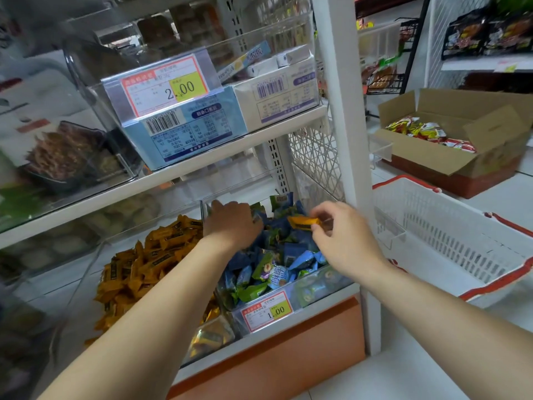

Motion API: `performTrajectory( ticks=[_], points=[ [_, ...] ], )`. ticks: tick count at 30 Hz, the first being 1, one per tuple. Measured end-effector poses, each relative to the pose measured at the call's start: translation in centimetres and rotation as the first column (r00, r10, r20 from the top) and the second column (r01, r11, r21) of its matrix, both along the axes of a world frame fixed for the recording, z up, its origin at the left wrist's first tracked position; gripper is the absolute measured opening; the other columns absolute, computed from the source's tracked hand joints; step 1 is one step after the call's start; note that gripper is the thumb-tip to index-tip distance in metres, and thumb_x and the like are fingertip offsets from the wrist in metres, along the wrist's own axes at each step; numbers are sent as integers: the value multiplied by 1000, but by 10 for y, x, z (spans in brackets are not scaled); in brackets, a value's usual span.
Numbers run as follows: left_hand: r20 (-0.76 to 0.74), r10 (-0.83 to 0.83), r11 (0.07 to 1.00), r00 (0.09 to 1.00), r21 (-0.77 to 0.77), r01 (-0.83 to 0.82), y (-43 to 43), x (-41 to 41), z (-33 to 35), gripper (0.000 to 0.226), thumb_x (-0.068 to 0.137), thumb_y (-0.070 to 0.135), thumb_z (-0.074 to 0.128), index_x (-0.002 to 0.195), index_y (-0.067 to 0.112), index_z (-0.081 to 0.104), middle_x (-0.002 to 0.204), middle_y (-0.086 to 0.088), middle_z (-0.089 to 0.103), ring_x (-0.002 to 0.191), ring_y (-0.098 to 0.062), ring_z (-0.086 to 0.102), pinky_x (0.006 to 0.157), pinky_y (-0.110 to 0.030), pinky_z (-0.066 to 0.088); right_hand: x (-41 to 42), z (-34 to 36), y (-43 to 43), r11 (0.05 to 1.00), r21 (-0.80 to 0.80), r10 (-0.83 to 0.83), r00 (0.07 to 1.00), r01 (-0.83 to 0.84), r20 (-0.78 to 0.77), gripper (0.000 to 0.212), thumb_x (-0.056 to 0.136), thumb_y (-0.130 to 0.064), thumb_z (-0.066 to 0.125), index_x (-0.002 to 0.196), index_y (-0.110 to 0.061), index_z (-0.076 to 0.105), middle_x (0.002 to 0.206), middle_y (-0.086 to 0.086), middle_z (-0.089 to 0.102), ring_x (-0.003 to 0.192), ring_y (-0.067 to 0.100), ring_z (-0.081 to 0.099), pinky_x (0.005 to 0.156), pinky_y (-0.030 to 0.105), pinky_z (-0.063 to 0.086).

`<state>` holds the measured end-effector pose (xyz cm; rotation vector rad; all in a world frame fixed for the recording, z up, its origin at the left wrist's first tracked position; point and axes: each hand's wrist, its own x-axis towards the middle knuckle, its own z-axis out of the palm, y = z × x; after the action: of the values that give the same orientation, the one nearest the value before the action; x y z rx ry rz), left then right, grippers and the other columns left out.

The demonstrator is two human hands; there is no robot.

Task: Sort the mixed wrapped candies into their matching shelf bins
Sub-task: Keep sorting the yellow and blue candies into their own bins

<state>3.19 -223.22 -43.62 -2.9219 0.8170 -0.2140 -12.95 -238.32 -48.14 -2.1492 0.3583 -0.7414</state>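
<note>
On the lower shelf two clear bins stand side by side. The left bin (92,264) holds a heap of orange wrapped candies (150,255). The right bin (317,293) is filled with blue and green wrapped candies (274,267). My right hand (343,238) pinches one orange candy (302,221) between thumb and fingertips just above the blue and green pile. My left hand (230,223) reaches palm down into the back of the right bin, fingers buried among the blue wrappers; whether it holds anything is hidden.
A price tag (266,310) hangs on the right bin's front. The upper shelf (202,160) carries boxed goods in clear bins. A white upright post (346,111) borders the shelves on the right. Beyond it stand a white shopping basket (450,235) and an open cardboard box (461,134).
</note>
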Motion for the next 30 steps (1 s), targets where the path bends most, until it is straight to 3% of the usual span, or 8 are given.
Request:
performTrajectory(
  ticks=[2, 4, 5, 9, 15, 22, 24, 30],
  points=[
    [-28, -136, 977, 990, -172, 129, -11, 0, -5, 22, 97, 36, 51, 107, 21, 65, 110, -4, 61, 110, -28, 55, 89, -42, 50, -1, -4, 1, 994, -105, 10, 998, -17, -68, 17, 94, -16, 59, 110, -22, 65, 103, -7, 55, 93, 9, 52, 79, 22, 39],
    [-217, -300, 910, 929, -359, 210, -27, -2, -13, 19, 98, 28, 55, 111, 23, 68, 117, -1, 64, 103, -19, 57, 86, -32, 46, 0, -8, 3, 984, -173, 8, 992, -30, -127, 18, 95, -20, 58, 111, -23, 64, 102, -9, 52, 95, 10, 49, 80, 24, 38],
    [-314, -330, 912, 890, -349, 215, -34, -2, -19, 22, 99, 29, 54, 115, 23, 68, 120, 0, 64, 103, -17, 57, 85, -28, 43, 0, -9, 3, 981, -189, 4, 989, -32, -146, 17, 95, -21, 58, 112, -24, 63, 103, -8, 53, 95, 12, 49, 80, 25, 40],
    [-394, -239, 962, 888, 24, 270, -45, 11, -37, 25, 100, 31, 54, 118, 22, 67, 118, -5, 66, 90, -16, 56, 67, -25, 40, 0, -10, 2, 984, -180, -9, 989, -18, -146, 18, 95, -22, 57, 112, -22, 63, 101, -7, 54, 91, 11, 49, 78, 26, 42],
    [-560, -134, 927, 817, 220, 303, -40, 26, -23, 48, 87, 41, 66, 134, 31, 57, 119, 7, 55, 102, -15, 51, 88, -32, 39, -3, -9, 2, 984, -173, 18, 988, -45, -153, 16, 95, -23, 56, 110, -23, 62, 98, -9, 53, 90, 11, 53, 75, 26, 45],
    [-467, -324, 938, 823, -273, 215, -25, 27, -33, 9, 84, 25, 77, 90, 29, 73, 96, 15, 64, 88, -5, 58, 70, -17, 40, -4, -8, 2, 990, -136, 13, 992, -30, -126, 14, 96, -23, 56, 108, -24, 62, 98, -10, 52, 88, 9, 52, 73, 23, 42],
    [-419, -326, 918, 847, -355, 178, -20, 27, -26, 9, 83, 24, 78, 81, 31, 72, 91, 18, 64, 85, 1, 57, 67, -14, 38, -4, -8, 2, 992, -126, 3, 993, -18, -114, 13, 96, -22, 56, 107, -24, 62, 97, -9, 53, 87, 9, 52, 72, 23, 41],
    [-324, -319, 774, 891, -632, 47, -11, 15, -5, 5, 84, 29, 76, 80, 31, 72, 87, 13, 71, 85, -4, 64, 75, -22, 48, -5, -7, -1, 998, -47, 29, 997, -32, -72, 19, 95, -16, 58, 113, -23, 61, 104, -8, 55, 88, 6, 53, 77, 23, 45]
  ],
)
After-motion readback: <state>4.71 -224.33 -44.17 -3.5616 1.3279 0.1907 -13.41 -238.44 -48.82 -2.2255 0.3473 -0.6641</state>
